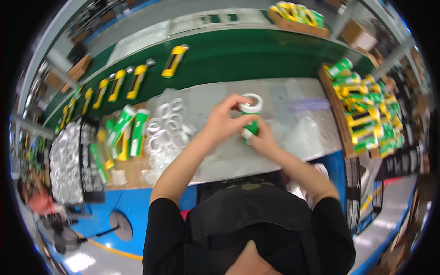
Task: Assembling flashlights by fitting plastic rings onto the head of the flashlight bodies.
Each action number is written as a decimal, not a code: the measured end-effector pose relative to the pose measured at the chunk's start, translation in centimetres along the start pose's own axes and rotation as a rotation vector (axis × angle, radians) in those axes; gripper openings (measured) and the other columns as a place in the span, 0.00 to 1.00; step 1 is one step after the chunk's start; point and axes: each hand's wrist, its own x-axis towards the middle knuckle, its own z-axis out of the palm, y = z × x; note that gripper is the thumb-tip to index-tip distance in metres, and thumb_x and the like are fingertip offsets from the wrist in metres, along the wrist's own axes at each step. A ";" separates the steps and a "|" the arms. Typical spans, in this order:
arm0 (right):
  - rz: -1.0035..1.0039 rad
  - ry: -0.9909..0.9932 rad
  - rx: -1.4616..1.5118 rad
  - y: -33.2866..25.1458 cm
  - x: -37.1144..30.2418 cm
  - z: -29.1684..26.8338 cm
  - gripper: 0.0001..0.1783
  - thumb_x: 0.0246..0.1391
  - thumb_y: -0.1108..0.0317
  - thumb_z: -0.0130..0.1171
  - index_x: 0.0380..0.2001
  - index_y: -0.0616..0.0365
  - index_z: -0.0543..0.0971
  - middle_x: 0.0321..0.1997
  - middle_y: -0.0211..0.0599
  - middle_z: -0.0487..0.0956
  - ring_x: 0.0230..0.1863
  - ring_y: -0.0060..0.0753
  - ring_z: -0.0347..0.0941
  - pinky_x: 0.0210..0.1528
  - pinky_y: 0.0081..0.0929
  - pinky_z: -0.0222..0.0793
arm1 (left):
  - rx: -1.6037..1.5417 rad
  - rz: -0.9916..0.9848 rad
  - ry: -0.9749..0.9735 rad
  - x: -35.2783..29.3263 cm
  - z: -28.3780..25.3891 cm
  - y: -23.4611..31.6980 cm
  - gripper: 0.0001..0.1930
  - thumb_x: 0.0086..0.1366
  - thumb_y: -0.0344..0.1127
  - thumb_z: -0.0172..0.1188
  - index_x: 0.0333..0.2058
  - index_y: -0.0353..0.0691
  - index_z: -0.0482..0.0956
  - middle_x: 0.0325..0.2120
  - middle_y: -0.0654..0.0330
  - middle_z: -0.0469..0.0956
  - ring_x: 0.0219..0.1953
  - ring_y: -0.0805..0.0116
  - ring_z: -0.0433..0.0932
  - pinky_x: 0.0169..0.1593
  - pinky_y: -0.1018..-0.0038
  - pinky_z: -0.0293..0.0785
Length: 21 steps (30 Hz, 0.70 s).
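Forearms [183, 169] slant inward over the mat [224, 158], elbows bent. Left hand [223, 121] arches in, fingertips at the white ring [252, 109], thumb across the green tube [253, 124] below. Right hand [265, 140] clasps the tube lower, from the right. The tube stands tilted between both hands.

The left hand [224, 118] covers part of the green tube [253, 125], and most of the right hand's [264, 141] fingers are hidden behind it. The print on the black apron [247, 208] is too blurred to read. Purple strips [310, 104] smear together. In the black crate, silver parts [66, 160] overlap, their shapes unclear. The farthest yellow flashlights [65, 112] are tiny; a person [39, 197] at far left is blurred.
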 end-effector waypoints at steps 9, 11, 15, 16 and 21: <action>0.414 -0.689 0.825 -8.6 -0.8 0.9 0.23 0.44 0.57 0.72 0.38 0.54 0.71 0.20 0.39 0.73 0.18 0.33 0.71 0.19 0.27 0.68 | -0.835 -0.044 0.031 -1.4 -1.6 4.1 0.10 0.62 0.33 0.61 0.30 0.43 0.66 0.33 0.54 0.76 0.35 0.64 0.79 0.40 0.71 0.75; 0.479 -0.787 0.921 -10.0 0.5 1.8 0.25 0.42 0.54 0.73 0.37 0.56 0.73 0.22 0.39 0.74 0.19 0.32 0.72 0.20 0.27 0.69 | -0.803 0.056 0.040 -1.4 -3.1 5.6 0.09 0.63 0.34 0.59 0.31 0.43 0.67 0.33 0.53 0.76 0.33 0.63 0.79 0.38 0.71 0.76; 0.347 -0.808 0.772 -9.3 6.7 5.4 0.26 0.48 0.48 0.68 0.36 0.60 0.75 0.25 0.37 0.77 0.22 0.29 0.74 0.24 0.25 0.72 | -0.632 -0.106 0.316 -1.1 -9.9 6.2 0.10 0.63 0.36 0.60 0.38 0.38 0.71 0.30 0.54 0.77 0.27 0.65 0.79 0.31 0.72 0.77; 0.215 -0.638 0.575 -9.0 8.9 6.7 0.25 0.51 0.48 0.66 0.36 0.61 0.75 0.25 0.35 0.77 0.24 0.28 0.74 0.26 0.24 0.72 | -0.367 -0.119 0.376 -1.0 -12.4 6.6 0.10 0.62 0.35 0.62 0.37 0.37 0.73 0.29 0.58 0.78 0.28 0.69 0.79 0.31 0.74 0.76; -0.022 -0.244 -0.364 -1.2 23.0 10.6 0.27 0.55 0.47 0.59 0.36 0.66 0.76 0.30 0.42 0.79 0.31 0.33 0.77 0.35 0.29 0.74 | 0.848 -0.192 0.454 -3.0 -22.6 4.8 0.18 0.54 0.45 0.69 0.33 0.36 0.76 0.28 0.51 0.80 0.30 0.54 0.80 0.33 0.66 0.75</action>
